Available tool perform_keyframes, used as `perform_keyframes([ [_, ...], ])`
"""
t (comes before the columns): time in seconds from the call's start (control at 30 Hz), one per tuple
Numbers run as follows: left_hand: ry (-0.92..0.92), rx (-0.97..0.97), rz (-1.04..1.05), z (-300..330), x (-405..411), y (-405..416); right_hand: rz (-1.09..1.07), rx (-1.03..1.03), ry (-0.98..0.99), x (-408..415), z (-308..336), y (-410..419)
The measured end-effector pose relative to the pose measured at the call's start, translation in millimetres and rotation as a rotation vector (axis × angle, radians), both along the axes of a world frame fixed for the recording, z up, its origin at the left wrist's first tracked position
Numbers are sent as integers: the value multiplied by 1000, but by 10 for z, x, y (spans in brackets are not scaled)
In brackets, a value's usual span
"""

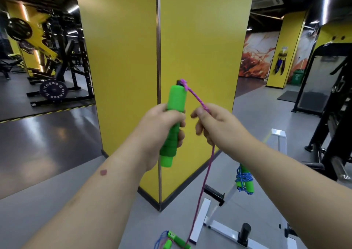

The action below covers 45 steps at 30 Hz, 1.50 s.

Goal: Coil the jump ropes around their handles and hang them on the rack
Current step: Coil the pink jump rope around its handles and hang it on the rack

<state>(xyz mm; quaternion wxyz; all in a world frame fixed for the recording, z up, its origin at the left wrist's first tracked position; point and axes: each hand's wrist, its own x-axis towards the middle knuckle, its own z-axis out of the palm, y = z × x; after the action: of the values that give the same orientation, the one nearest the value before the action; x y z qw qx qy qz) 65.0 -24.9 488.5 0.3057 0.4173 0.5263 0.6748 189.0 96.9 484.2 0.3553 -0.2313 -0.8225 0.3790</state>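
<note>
My left hand grips a green foam jump-rope handle upright in front of the yellow pillar. A pink rope leaves the handle's top; my right hand pinches it just to the right, and the rest of the rope hangs down to the floor. On the white rack at the lower right hangs a coiled jump rope with blue cord and green handles. More green handles with blue cord lie on the floor at the bottom edge.
A wide yellow pillar stands directly ahead. The rack has black pegs. Black gym machines stand at the right, and a squat rack with weight plates at the left. Grey floor surrounds everything.
</note>
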Motion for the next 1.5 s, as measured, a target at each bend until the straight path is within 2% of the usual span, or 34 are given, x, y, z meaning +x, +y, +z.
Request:
perform_keyframes([
  [0.03, -154, 54, -76, 61, -10, -34, -15, 24, -73, 33, -61, -28],
  [0.1, -343, 155, -188, 168, -29, -90, -30, 104, -291, 84, -183, -130],
  [0.17, -388, 186, -158, 221, -42, -96, -9, 245, -542, 112, -259, -251],
  [0.2, -337, 173, -78, 202, -61, -64, 2, 339, -636, 119, -259, -325],
  [0.23, -209, 135, 42, 166, -77, -36, 10, 439, -689, 129, -219, -411],
  [0.27, 0, 73, 184, 102, -109, -10, 25, 531, -697, 135, -156, -481],
  [0.33, 467, -59, 386, -28, -152, -4, 66, 669, -630, 168, 46, -644],
  [0.37, 625, -107, 424, -76, -156, -20, 79, 717, -581, 188, 156, -699],
  [0.43, 710, -149, 368, -138, -152, -65, 86, 759, -451, 218, 359, -733],
  [0.5, 674, -180, 256, -176, -131, -104, 84, 658, -266, 229, 495, -660],
  [0.57, 546, -155, 135, -178, -58, -131, 94, 433, -82, 200, 557, -544],
  [0.67, 83, -61, -135, -209, 132, -136, 300, -200, 232, 101, 597, -438],
  [0.7, -49, -52, -197, -246, 200, -125, 376, -348, 317, 65, 635, -443],
  [0.77, -209, -70, -260, -348, 331, -102, 450, -473, 423, 9, 749, -471],
  [0.87, -298, -91, -218, -414, 399, -64, 406, -458, 528, -9, 903, -440],
  [0.97, -512, 3, -168, -226, 281, -35, 105, -306, 547, -38, 722, -265],
  [1.03, -569, 64, -193, 7, 182, -49, 17, -376, 482, -27, 387, -183],
  [1.13, -520, 90, -169, 382, 62, -64, 288, -697, 163, 55, -107, -380],
  [1.2, -508, 85, -93, 552, 12, -71, 442, -755, -21, 118, -263, -555],
  [1.33, -455, 74, 99, 420, -37, -55, 375, -692, 179, 69, -46, -588],
  [1.4, -519, 61, 71, 217, 35, -70, 345, -606, 274, 18, 219, -553],
  [1.5, -648, 47, -89, -29, 268, -150, 313, -519, 332, -86, 569, -529],
])
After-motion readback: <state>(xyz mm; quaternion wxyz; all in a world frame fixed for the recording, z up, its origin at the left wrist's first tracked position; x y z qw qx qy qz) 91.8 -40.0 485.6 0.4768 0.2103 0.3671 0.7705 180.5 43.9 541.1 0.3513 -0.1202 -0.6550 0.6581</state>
